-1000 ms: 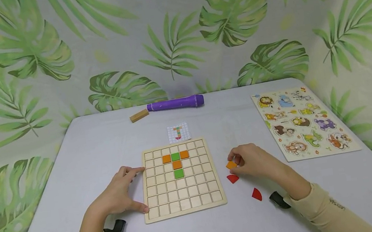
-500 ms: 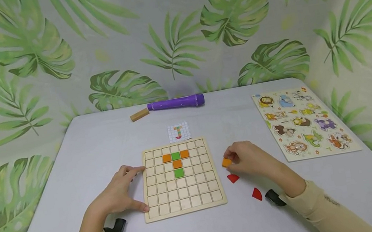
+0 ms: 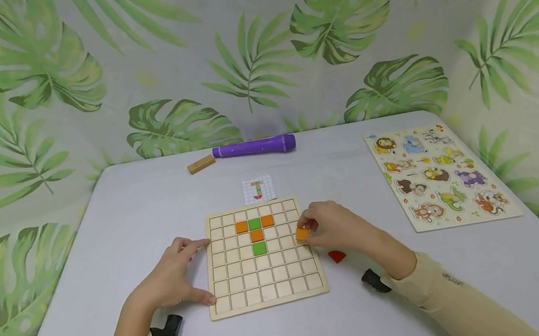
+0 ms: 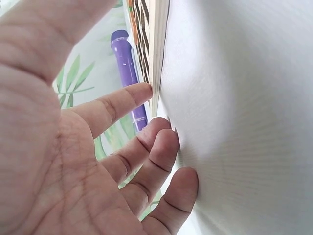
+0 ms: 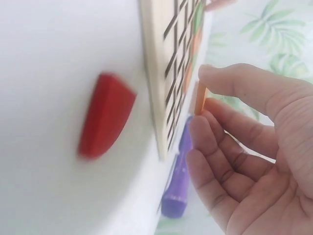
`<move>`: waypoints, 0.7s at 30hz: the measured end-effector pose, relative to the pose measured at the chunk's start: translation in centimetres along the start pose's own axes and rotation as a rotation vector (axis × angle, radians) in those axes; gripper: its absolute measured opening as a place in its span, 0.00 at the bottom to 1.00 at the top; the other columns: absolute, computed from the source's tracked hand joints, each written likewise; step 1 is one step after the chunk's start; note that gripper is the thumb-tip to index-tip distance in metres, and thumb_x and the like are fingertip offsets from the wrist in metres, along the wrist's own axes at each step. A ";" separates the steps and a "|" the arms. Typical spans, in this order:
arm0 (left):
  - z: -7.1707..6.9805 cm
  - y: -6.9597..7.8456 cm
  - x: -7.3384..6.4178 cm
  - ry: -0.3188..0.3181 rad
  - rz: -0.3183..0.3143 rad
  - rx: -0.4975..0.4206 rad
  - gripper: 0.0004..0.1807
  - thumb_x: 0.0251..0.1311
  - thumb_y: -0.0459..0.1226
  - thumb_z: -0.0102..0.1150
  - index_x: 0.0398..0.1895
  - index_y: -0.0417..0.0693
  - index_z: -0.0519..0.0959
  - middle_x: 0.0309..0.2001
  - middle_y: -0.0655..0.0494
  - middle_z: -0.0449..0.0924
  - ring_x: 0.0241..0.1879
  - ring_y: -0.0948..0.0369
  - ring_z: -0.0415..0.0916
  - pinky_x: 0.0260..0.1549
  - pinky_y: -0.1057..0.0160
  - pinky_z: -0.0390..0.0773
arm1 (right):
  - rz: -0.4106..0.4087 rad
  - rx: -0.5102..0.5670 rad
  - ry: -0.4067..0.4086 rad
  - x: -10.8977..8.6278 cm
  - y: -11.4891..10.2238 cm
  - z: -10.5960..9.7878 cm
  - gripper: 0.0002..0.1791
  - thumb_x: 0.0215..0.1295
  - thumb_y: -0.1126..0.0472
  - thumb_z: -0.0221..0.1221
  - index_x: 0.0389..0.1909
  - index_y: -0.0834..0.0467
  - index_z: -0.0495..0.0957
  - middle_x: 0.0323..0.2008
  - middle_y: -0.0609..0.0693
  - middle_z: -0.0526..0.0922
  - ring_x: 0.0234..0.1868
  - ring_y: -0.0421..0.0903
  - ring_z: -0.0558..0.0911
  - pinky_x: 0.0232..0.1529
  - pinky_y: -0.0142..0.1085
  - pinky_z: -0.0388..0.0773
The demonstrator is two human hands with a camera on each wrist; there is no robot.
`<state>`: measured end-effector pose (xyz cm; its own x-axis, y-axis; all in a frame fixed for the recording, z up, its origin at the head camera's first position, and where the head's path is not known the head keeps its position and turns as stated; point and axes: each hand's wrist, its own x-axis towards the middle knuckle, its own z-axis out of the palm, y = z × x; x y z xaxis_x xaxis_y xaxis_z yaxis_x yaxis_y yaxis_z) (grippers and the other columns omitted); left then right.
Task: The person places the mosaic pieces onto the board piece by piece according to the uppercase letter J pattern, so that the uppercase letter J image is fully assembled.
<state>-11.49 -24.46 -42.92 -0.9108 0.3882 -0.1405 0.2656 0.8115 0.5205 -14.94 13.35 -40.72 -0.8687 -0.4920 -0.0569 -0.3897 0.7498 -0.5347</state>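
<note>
A wooden grid board (image 3: 237,299) lies on the table, with orange tiles (image 3: 257,235) and green tiles (image 3: 259,248) set in a T shape in its upper part. My left hand (image 3: 168,279) steadies the board's left edge, thumb and index finger spread apart and touching it; the other fingers rest on the cloth in the left wrist view. Between thumb and fingertips my right hand (image 3: 341,227) pinches an orange square tile (image 3: 302,234), held over the board's right edge. A red quarter-circle piece (image 3: 337,256) lies under that hand; another is mostly hidden by the wrist camera.
Behind the board lies a small pattern card (image 3: 259,189) with a coloured figure. Farther back are a purple microphone-shaped tube (image 3: 253,147) and a wooden block (image 3: 201,164). An animal puzzle board (image 3: 440,177) lies at the right.
My right hand has carried the orange tile leftward from the table to above the board's right edge. The left hand has stayed in place.
</note>
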 end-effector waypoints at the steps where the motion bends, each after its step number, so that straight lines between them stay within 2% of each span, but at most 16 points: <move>1: 0.0 0.0 0.0 -0.001 0.000 0.001 0.68 0.30 0.56 0.93 0.80 0.49 0.69 0.66 0.42 0.69 0.64 0.43 0.70 0.64 0.36 0.77 | -0.011 -0.006 -0.003 0.2 -0.3 0.1 0.13 0.63 0.60 0.77 0.45 0.59 0.89 0.38 0.46 0.86 0.40 0.42 0.82 0.47 0.35 0.83; 6: -0.1 0.0 0.0 0.000 0.003 -0.001 0.68 0.30 0.56 0.93 0.80 0.48 0.68 0.66 0.41 0.69 0.64 0.43 0.71 0.64 0.36 0.77 | -0.068 -0.020 -0.014 1.3 -1.7 0.8 0.13 0.63 0.59 0.77 0.46 0.58 0.90 0.40 0.46 0.88 0.41 0.43 0.83 0.48 0.34 0.84; 12: -0.1 0.0 0.0 0.004 0.009 -0.004 0.68 0.30 0.56 0.93 0.80 0.47 0.69 0.66 0.41 0.69 0.66 0.42 0.70 0.66 0.35 0.75 | -0.099 -0.005 -0.047 2.4 -2.8 2.2 0.11 0.63 0.61 0.75 0.45 0.57 0.90 0.40 0.45 0.86 0.40 0.42 0.79 0.45 0.33 0.80; 17: -0.1 0.0 0.0 0.008 0.009 0.001 0.68 0.30 0.56 0.93 0.80 0.47 0.69 0.66 0.41 0.69 0.66 0.42 0.70 0.66 0.35 0.75 | -0.142 -0.009 -0.080 2.9 -3.8 3.1 0.11 0.62 0.63 0.74 0.45 0.58 0.90 0.39 0.46 0.86 0.37 0.40 0.77 0.42 0.31 0.78; 21: -0.1 0.0 0.0 0.008 0.007 0.000 0.68 0.29 0.56 0.93 0.80 0.47 0.69 0.66 0.41 0.70 0.66 0.42 0.70 0.66 0.35 0.75 | -0.177 -0.049 -0.099 3.0 -4.5 3.6 0.10 0.65 0.61 0.73 0.46 0.57 0.90 0.39 0.47 0.87 0.37 0.40 0.76 0.40 0.31 0.75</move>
<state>-11.49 -24.48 -42.86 -0.9114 0.3903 -0.1302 0.2719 0.8088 0.5214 -14.72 6.87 -41.49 -0.7522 -0.6571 -0.0493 -0.5500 0.6673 -0.5021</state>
